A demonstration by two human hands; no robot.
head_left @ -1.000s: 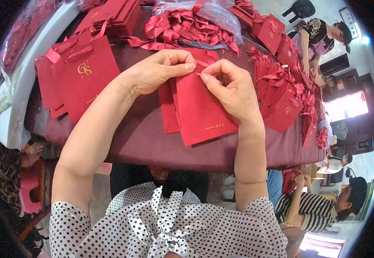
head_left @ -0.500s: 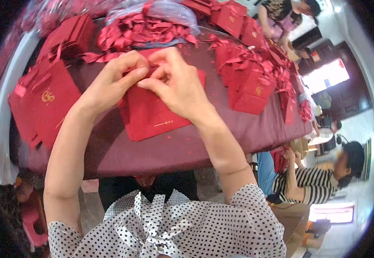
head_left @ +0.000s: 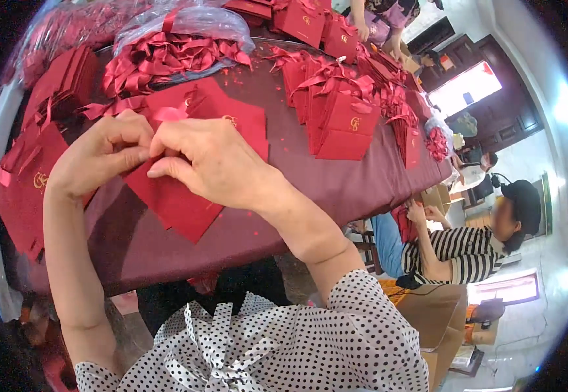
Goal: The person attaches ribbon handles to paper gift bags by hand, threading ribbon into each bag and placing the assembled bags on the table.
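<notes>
My left hand (head_left: pixel 104 153) and my right hand (head_left: pixel 215 163) meet at the top of a red paper gift bag (head_left: pixel 182 208), thumbs and fingertips pinched close together. The bag slants across the table below them. What exactly lies between the fingertips is hidden, bag edge or ribbon. A loop of red satin ribbon (head_left: pixel 169 113) shows just behind my right knuckles. More red bags (head_left: pixel 248 121) with gold print lie flat beyond my right hand. Left of my left wrist are other red bags with ribbon handles (head_left: pixel 26 189).
A plastic bag of red ribbons (head_left: pixel 179 59) sits at the back. Rows of ribboned gift bags (head_left: pixel 346 124) stand to the right on the dark red tablecloth (head_left: pixel 284 189). A person in a striped shirt (head_left: pixel 460 242) sits beyond the table's right edge, near a cardboard box (head_left: pixel 434 313).
Both hands have moved left and slightly down with the bag, which is now turned at a slant. Red bags lying behind it have come into sight. The whole view has shifted a little.
</notes>
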